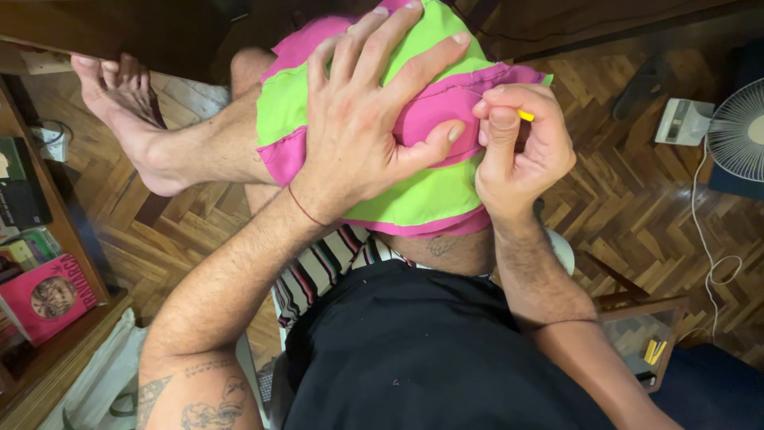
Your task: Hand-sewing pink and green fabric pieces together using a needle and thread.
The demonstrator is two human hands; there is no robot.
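Cloth (414, 191), pink and green, soft and light, draped over knee; left hand (362, 127) spread flat pressing it; right hand (517, 147) pinches yellow tool (525, 115) at seam.

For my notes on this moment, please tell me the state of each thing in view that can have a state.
left hand: spread flat, pressing the fabric
right hand: pinched shut on the yellow-handled tool
pink and green fabric: draped over the knee, held taut
yellow-handled tool: tip at the pink seam
fan: whether it spins cannot be told
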